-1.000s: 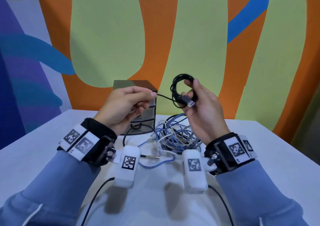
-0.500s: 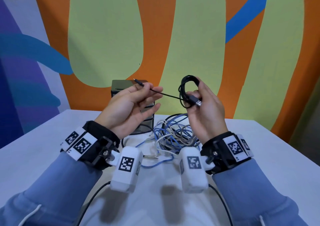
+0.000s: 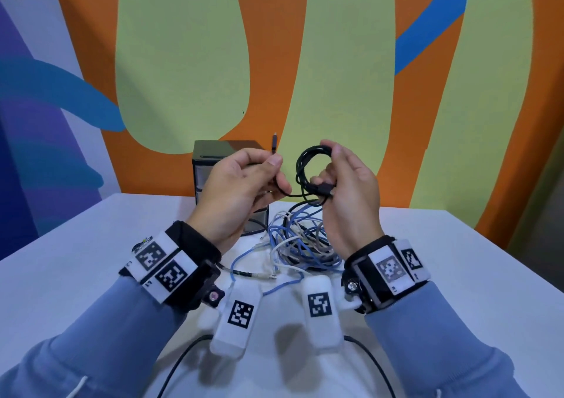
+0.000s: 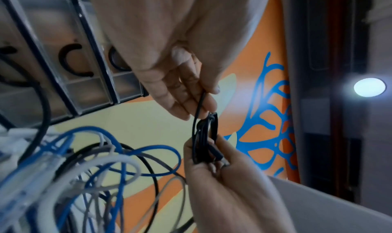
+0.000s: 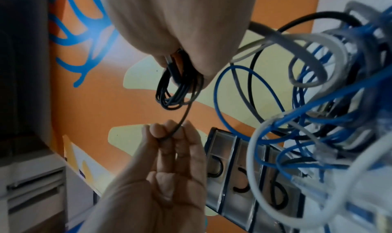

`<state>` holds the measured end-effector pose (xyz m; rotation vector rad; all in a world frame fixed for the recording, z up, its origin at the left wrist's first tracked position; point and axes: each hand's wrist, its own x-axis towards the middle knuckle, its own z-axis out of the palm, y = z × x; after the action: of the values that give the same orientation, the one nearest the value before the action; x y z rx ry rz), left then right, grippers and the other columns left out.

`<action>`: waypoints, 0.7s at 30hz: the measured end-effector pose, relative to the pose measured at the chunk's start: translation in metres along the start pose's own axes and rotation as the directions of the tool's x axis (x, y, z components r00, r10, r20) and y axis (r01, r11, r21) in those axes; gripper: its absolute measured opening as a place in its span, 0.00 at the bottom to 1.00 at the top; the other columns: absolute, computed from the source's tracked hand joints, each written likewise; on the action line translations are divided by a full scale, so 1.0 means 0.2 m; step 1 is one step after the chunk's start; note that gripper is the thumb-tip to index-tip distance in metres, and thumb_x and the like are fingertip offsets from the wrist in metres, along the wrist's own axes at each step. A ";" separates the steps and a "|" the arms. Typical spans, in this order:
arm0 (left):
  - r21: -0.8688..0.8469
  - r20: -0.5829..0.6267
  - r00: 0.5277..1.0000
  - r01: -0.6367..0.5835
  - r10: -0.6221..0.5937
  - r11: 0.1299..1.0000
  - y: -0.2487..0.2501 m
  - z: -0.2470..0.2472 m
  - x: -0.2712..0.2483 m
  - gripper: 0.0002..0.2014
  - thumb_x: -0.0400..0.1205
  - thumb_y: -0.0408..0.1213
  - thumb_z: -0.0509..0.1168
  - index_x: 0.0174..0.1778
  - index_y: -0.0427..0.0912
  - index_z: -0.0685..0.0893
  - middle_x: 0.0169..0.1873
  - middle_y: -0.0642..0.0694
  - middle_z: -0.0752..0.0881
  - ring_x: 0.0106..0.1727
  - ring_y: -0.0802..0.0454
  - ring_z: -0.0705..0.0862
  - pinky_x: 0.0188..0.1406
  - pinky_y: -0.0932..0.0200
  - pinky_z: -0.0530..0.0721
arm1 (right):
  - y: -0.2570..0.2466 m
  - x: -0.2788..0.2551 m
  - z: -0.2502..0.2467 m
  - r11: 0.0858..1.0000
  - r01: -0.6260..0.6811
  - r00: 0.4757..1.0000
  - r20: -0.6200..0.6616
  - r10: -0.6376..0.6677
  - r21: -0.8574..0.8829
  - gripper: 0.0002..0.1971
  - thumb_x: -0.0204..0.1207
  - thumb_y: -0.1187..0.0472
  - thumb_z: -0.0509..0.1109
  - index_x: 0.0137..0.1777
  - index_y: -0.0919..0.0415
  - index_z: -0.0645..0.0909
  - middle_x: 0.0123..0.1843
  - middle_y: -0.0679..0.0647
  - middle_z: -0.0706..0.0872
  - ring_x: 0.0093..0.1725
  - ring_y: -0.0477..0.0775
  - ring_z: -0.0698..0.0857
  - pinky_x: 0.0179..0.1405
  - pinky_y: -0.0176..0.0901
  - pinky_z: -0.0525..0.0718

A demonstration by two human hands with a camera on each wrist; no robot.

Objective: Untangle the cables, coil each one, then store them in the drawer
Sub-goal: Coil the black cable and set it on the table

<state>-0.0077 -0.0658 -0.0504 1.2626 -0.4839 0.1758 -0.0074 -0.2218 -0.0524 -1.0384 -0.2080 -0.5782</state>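
The right hand (image 3: 348, 190) pinches the black cable (image 3: 311, 171) coil above the table (image 3: 457, 260) so its loops stay together, while the left hand's (image 3: 238, 190) fingers (image 3: 276, 162) grip the free tail, seemingly ready to wrap it.

Black cable (image 3: 308, 165) rubbery, matt; drawer unit (image 3: 213, 165) translucent plastic, glossy top.

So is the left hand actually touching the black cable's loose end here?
Touching. In the head view the left hand pinches the black cable just below its plug, thumb on the strand; the right wrist view shows the strand running between those fingertips.
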 end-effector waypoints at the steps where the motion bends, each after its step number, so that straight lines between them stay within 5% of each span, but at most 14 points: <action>1: 0.079 0.011 0.998 -0.057 0.056 0.995 0.00 -0.01 0.00 0.07 0.90 0.33 0.69 0.58 0.31 0.84 0.36 0.38 0.90 0.39 0.49 0.89 0.43 0.60 0.90 | 0.00 -0.01 0.00 0.998 0.021 1.000 0.022 -0.019 -0.067 0.13 0.93 0.61 0.62 0.57 0.61 0.89 0.26 0.42 0.71 0.28 0.44 0.70 0.39 0.43 0.78; 5: 0.407 0.127 0.962 -0.274 0.243 0.871 -0.01 -0.02 -0.01 0.05 0.87 0.33 0.74 0.54 0.37 0.94 0.45 0.42 0.95 0.48 0.53 0.91 0.53 0.64 0.86 | 0.00 -0.02 0.00 0.966 0.089 0.992 0.113 -0.063 -0.244 0.13 0.93 0.60 0.63 0.54 0.58 0.90 0.31 0.40 0.80 0.27 0.42 0.72 0.37 0.44 0.75; 10: 0.551 0.087 0.974 -0.220 0.207 0.805 -0.01 -0.04 0.00 0.05 0.81 0.42 0.80 0.52 0.53 0.98 0.60 0.49 0.86 0.63 0.60 0.85 0.64 0.69 0.78 | 0.01 -0.03 0.00 0.957 0.082 0.985 0.171 -0.034 -0.279 0.16 0.93 0.60 0.60 0.50 0.56 0.89 0.35 0.46 0.83 0.27 0.43 0.73 0.36 0.45 0.74; 14: 0.377 0.036 0.987 -0.158 0.155 0.913 0.01 -0.02 -0.02 0.15 0.77 0.28 0.83 0.56 0.41 0.89 0.51 0.37 0.91 0.46 0.40 0.90 0.51 0.44 0.92 | 0.02 -0.04 0.01 0.950 0.111 0.978 0.202 -0.051 -0.293 0.13 0.93 0.58 0.61 0.52 0.56 0.87 0.40 0.55 0.82 0.28 0.47 0.72 0.34 0.46 0.73; 17: 0.284 -0.022 1.000 -0.013 0.020 0.959 0.00 -0.02 0.00 0.26 0.74 0.26 0.84 0.61 0.42 0.79 0.48 0.33 0.88 0.40 0.41 0.86 0.41 0.48 0.92 | 0.02 -0.04 0.02 0.960 0.103 0.984 0.170 -0.060 -0.261 0.07 0.92 0.59 0.64 0.56 0.58 0.82 0.34 0.55 0.75 0.25 0.48 0.70 0.30 0.48 0.73; 19: 0.375 -0.020 0.999 -0.018 0.028 0.927 -0.01 -0.03 0.02 0.22 0.73 0.30 0.85 0.60 0.44 0.85 0.42 0.36 0.89 0.37 0.44 0.87 0.44 0.42 0.92 | 0.02 -0.05 0.02 0.955 0.114 0.985 0.159 -0.071 -0.276 0.03 0.91 0.60 0.67 0.56 0.57 0.79 0.31 0.58 0.76 0.23 0.48 0.71 0.33 0.51 0.74; 21: 0.515 -0.008 0.997 -0.065 0.080 0.855 -0.01 -0.05 0.02 0.14 0.76 0.33 0.82 0.55 0.49 0.92 0.34 0.45 0.87 0.32 0.51 0.85 0.43 0.47 0.90 | 0.03 -0.07 0.03 0.945 0.134 0.982 0.171 -0.085 -0.300 0.03 0.89 0.60 0.69 0.55 0.55 0.77 0.33 0.63 0.78 0.24 0.49 0.73 0.36 0.54 0.76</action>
<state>0.0000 -0.0587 -0.0525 1.7664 -0.4750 0.4088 -0.0150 -0.2094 -0.0603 -1.3867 -0.3216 -0.6439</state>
